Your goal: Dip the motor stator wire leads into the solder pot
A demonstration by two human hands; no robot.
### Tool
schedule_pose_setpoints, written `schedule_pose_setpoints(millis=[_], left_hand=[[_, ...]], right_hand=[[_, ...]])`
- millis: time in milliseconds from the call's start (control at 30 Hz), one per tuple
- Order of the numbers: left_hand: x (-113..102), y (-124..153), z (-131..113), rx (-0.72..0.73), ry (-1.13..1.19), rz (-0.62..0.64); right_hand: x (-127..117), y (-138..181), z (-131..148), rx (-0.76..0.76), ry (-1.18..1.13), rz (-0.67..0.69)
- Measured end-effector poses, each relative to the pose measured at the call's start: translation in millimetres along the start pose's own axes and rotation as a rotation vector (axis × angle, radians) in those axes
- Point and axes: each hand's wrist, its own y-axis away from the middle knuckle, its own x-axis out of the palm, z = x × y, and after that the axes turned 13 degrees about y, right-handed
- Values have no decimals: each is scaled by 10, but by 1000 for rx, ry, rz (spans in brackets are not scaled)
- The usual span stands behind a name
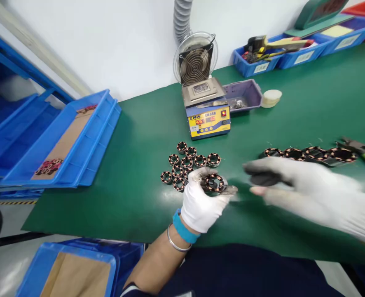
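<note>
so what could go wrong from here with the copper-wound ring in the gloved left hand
The left hand grips the copper-wound ring right beside the cluster of similar rings; a slip could scatter them. The blurred right hand is close to the row of larger dark rings and might knock them.

Matt mat (133, 173), copper-wound stator (215, 182), seemingly cloth gloves (201, 208)

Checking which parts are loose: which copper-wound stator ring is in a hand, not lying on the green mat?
The copper-wound stator ring pinched in the white-gloved left hand, beside the cluster; all other rings lie on the green mat.
</note>
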Motion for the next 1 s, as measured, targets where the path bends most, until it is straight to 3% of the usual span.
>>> schedule_pose_setpoints(millis=[100,200,333,500,600,667,733,867,1000], left_hand=[[-39,-30,-42,59,-138,53],[-75,-76,-102,96,-273,115],[-104,-117,-90,154,-363,-13],[-178,-170,-28,111,-365,-67],[-196,-193,-26,101,-371,-53],[-189,-204,-35,43,-356,-32],[-185,-214,-60,-44,-335,-20],[-273,-242,-210,-200,-212,77],[-520,-257,-398,-437,189,266]], right_hand=[[108,-170,470,-139,-272,205],[192,-351,615,-260,-579,312],[294,-405,685,-145,-806,286],[436,-392,788,-153,-752,229],[471,-396,765,-199,-590,31],[462,-386,733,-241,-425,-137],[438,-373,703,-288,-309,-218],[403,-378,649,-316,-269,-240],[396,-409,593,-267,-324,-236]])
